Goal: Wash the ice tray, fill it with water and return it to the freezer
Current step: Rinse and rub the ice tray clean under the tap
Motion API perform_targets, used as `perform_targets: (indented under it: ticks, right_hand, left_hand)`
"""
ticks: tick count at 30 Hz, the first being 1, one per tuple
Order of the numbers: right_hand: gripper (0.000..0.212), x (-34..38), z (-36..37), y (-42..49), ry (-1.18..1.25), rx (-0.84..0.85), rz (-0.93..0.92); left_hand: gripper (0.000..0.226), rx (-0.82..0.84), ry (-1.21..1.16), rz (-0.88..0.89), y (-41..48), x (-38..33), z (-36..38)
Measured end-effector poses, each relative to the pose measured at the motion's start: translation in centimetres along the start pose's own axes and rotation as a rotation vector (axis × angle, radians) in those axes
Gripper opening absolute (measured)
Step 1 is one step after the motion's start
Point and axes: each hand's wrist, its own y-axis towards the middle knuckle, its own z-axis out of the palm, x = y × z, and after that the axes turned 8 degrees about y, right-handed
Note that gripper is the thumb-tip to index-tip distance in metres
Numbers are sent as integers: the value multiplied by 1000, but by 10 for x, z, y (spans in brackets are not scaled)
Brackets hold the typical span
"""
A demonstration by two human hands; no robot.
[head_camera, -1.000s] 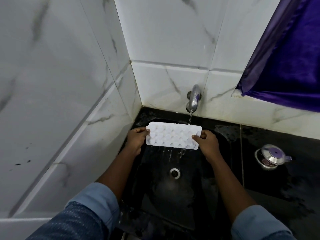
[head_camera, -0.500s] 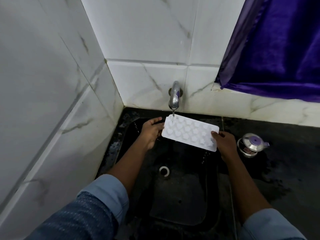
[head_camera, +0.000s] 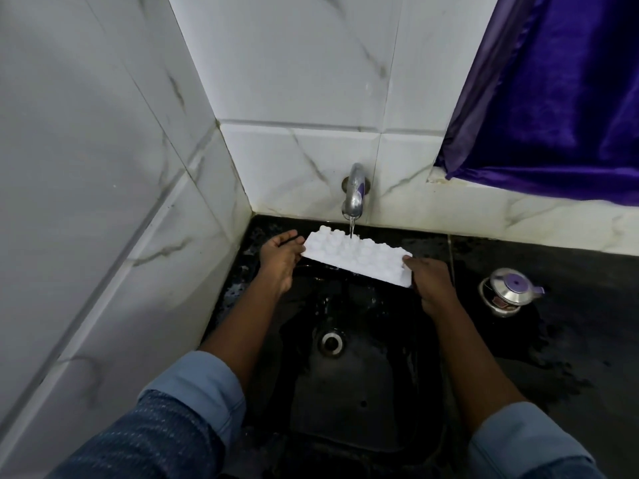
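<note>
A white ice tray [head_camera: 356, 257] is held over the black sink [head_camera: 345, 392], turned so its bumpy underside faces up and tilted down toward the right. My left hand [head_camera: 278, 257] grips its left end and my right hand [head_camera: 430, 280] grips its right end. A thin stream of water falls from the steel tap [head_camera: 354, 191] onto the tray's middle.
The sink drain [head_camera: 331, 341] lies below the tray. A small steel pot with a purple-knobbed lid [head_camera: 508, 293] stands on the wet black counter to the right. Marble-tiled walls close the left and back. A purple curtain [head_camera: 553, 98] hangs at upper right.
The tray has been tipped further, its far edge raised and right end lowered. The water now lands near its middle instead of its left end.
</note>
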Motion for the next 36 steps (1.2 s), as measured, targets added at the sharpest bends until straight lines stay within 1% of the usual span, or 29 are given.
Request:
perform_targets:
  ticks: [1, 4, 7, 10, 14, 16, 17, 19, 22, 24, 27, 31, 33, 36]
  right_hand:
    - [11, 2, 9, -1, 12, 29, 23]
    - [3, 4, 39, -6, -21, 85, 89]
    - [7, 4, 64, -8, -66, 149, 116]
    - [13, 6, 82, -11, -56, 210, 158]
    - [5, 7, 90, -20, -86, 352, 103]
    - [18, 4, 88, -23, -134, 407, 43]
    - [24, 3, 86, -24, -152, 407, 18]
    - [29, 1, 79, -27, -135, 373, -12]
    - [25, 1, 65, -29, -78, 278, -1]
    - [23, 0, 50, -26, -66, 187, 11]
    - [25, 0, 25, -24, -54, 78, 26]
    - [25, 5, -8, -28, -49, -67, 5]
    - [19, 2, -23, -23, -37, -99, -4]
    - [11, 4, -32, -21, 4, -141, 11]
  left_hand:
    - [41, -26, -17, -3, 2, 0, -9]
    - [41, -106, -51, -9, 3, -1, -38]
    - [38, -176, -73, -15, 4, -2, -64]
    - [33, -234, -132, -6, 2, -1, -86]
    - [22, -300, -199, 18, -5, -2, -99]
    - [21, -336, -183, 2, -8, 0, -102]
    - [20, -344, -171, -14, -10, 2, -103]
    - [22, -309, -143, -53, -12, 10, -104]
    - [28, -196, -113, -73, -20, 18, -93]
    - [27, -135, -76, -72, -26, 21, -75]
    - [25, -78, -10, -60, -32, 25, -42]
    - [31, 5, 39, -35, -37, 28, -4]
    - [34, 43, 49, -35, -39, 28, 9]
    - [31, 51, 80, -40, -39, 27, 20]
